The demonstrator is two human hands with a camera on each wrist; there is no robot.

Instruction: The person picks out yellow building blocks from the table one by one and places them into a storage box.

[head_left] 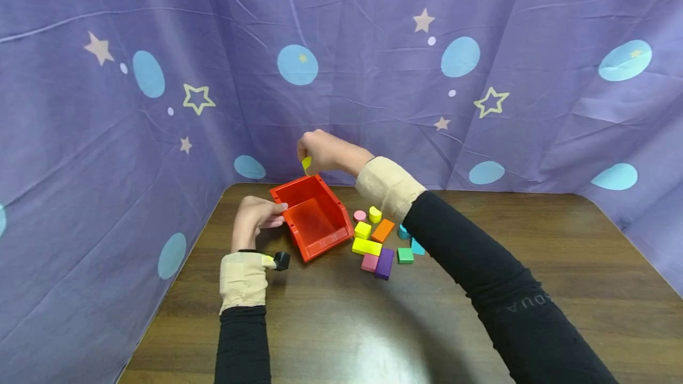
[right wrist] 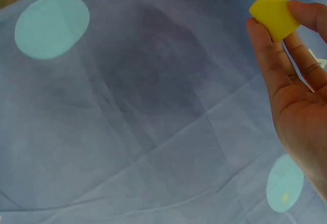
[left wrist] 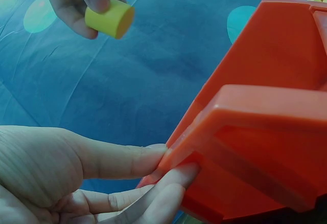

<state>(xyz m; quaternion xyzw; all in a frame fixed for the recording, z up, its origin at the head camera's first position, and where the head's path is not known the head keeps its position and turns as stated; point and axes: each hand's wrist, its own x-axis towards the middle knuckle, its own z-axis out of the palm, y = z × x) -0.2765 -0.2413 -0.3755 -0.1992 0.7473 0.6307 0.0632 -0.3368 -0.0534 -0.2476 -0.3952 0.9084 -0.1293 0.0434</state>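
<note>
Far left: left hand [head_left: 255,218] pinches the left rim of an open-topped red plastic bin [head_left: 315,221] between thumb and fingers. Bin stands at the wood-grain table [head_left: 309,325]'s back left; its red inner floor and walls show. Next: a solid yellow cylinder [left wrist: 110,18], material not determinable, aloft at the bin's far edge and apart from it, pinched between thumb and fingers of right hand [head_left: 325,150].

Right of the bin, on the table, a loose group: pink round block [head_left: 360,216], yellow cube [head_left: 363,230], yellow rectangular block [head_left: 366,246], pink block [head_left: 370,262] just beside a purple rectangular block [head_left: 384,264], yellow rounded block [head_left: 375,214], orange rectangular block [head_left: 383,230]. Rightmost: green block [head_left: 405,255], plus two blue blocks [head_left: 418,246] partly hidden by the right forearm.
</note>
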